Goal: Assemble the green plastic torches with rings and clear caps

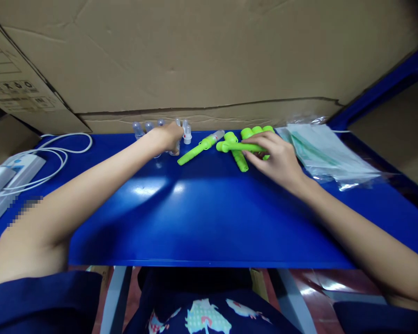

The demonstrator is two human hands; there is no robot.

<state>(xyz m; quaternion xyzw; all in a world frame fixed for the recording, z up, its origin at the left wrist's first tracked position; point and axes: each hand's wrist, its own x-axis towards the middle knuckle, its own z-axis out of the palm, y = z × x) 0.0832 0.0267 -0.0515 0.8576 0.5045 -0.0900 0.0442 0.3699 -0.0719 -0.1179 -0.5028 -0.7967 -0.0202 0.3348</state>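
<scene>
The right hand [280, 157] has its fingers clamped on one green plastic tube [247, 146], over the blue table [195, 218]; at least two similar tubes [191, 154] lie near. The left hand [169, 136] is among at least five clear, dome-topped caps [187, 134]; its finger closure I cannot tell.

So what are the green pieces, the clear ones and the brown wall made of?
Green pieces: probably satin plastic, by their even, opaque colour.
Clear pieces: glossy plastic or perhaps glass, being see-through.
Brown wall: apparently matte cardboard, given its creases.
</scene>
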